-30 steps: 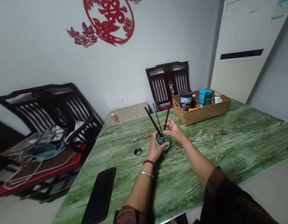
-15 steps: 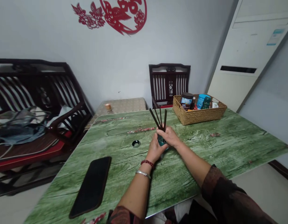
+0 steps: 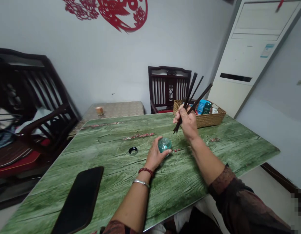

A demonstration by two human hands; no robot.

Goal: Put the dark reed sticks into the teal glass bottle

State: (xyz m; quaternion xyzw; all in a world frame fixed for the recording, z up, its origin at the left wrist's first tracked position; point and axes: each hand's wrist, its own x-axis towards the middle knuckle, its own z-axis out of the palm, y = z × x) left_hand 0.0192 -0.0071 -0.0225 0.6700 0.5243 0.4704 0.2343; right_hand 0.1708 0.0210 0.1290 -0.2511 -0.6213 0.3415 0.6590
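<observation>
The right hand point(image 3: 186, 123) holds up thin dark wooden sticks point(image 3: 190, 94), fingers point(image 3: 181, 114) clamped round them. The left hand point(image 3: 155, 157), fingers point(image 3: 162, 152) curled against it, touches a round teal glass bottle point(image 3: 164, 145) upright on the green wood-grain desk point(image 3: 108, 185), a woven wicker basket point(image 3: 208, 121) well beyond

A wicker basket point(image 3: 211, 119) and a black smartphone point(image 3: 78, 200) sit on the green wood-print table point(image 3: 67, 159).
</observation>
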